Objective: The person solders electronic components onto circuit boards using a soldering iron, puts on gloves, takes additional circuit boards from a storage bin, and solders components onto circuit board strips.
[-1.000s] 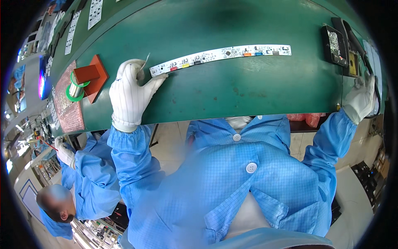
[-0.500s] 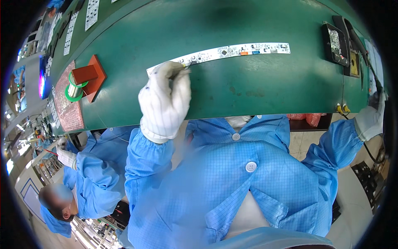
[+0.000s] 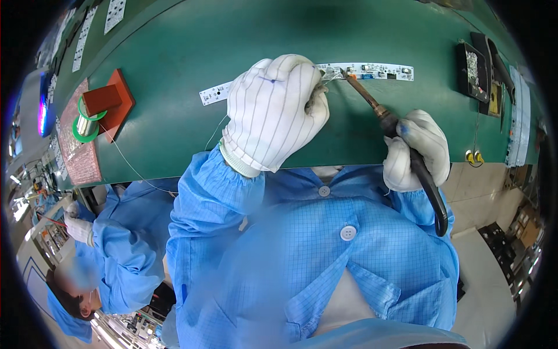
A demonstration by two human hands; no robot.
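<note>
A long white circuit board (image 3: pixel 383 71) lies on the green bench, its middle partly covered by my left hand. In a white striped glove, my left hand (image 3: pixel 276 110) is closed in a pinch over the board. Thin solder wire (image 3: pixel 125 157) runs from the green-rimmed spool (image 3: pixel 87 126) to this hand, and its end pokes out by the fingertips over the board. My gloved right hand (image 3: pixel 421 152) grips a soldering iron (image 3: pixel 378 107) with a dark handle. The iron's tip is at the board, close to the wire's end; whether they touch is too small to tell.
A red-brown stand (image 3: pixel 121 104) is beside the spool, on pink bubble wrap (image 3: pixel 75 151). At the right are a black tray (image 3: pixel 474 71) of small bright bits and an iron holder (image 3: pixel 494 64). A co-worker in blue (image 3: pixel 125 244) sits at the left.
My right hand has come from the far right onto the bench front with the soldering iron. My left hand has moved right along the board, its wire end now by the iron's tip.
</note>
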